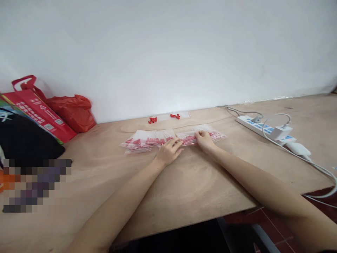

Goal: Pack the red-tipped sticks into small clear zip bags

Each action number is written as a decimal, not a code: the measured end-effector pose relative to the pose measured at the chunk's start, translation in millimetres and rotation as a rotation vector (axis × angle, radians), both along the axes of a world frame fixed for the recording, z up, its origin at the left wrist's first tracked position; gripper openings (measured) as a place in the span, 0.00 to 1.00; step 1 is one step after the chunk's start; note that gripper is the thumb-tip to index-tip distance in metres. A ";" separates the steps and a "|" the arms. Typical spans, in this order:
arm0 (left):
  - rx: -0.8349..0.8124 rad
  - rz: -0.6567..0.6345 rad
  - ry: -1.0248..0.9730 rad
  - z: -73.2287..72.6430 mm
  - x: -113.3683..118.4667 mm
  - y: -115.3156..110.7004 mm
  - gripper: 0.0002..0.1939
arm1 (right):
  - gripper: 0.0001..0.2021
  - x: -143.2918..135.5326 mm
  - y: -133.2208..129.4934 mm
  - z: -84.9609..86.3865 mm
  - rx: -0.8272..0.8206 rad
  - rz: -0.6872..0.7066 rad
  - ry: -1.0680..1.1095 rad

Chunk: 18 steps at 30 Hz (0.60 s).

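Clear plastic bags (142, 140) with small red pieces inside lie overlapping in a row on the wooden table (181, 182). My left hand (170, 151) rests on the near edge of the row, palm down, fingers apart, touching the bags. More of these bags (189, 137) lie at the right of the row, and there my right hand (204, 140) pinches a bag with thumb and bent fingers. Behind the row, loose red pieces (152, 120) sit on the table, and further red pieces (175, 116) lie on a flat clear bag (164, 117) near the wall.
A white power strip (250, 124) with a plugged-in charger (281, 133) and cables is at the right. On the left are a red printed bag (44, 112), a red plastic bag (76, 110) and a black bag (28, 140). The white wall (168, 56) borders the table's back.
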<state>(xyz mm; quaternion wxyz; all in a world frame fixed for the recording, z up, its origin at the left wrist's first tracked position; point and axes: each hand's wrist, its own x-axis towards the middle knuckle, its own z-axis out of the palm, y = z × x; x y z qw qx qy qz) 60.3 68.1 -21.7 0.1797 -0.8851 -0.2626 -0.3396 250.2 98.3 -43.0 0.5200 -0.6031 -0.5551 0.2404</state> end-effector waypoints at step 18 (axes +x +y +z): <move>0.227 -0.097 0.073 -0.6 -1.4 13.0 0.10 | 0.12 18.6 -35.5 20.5 0.780 0.228 -1.222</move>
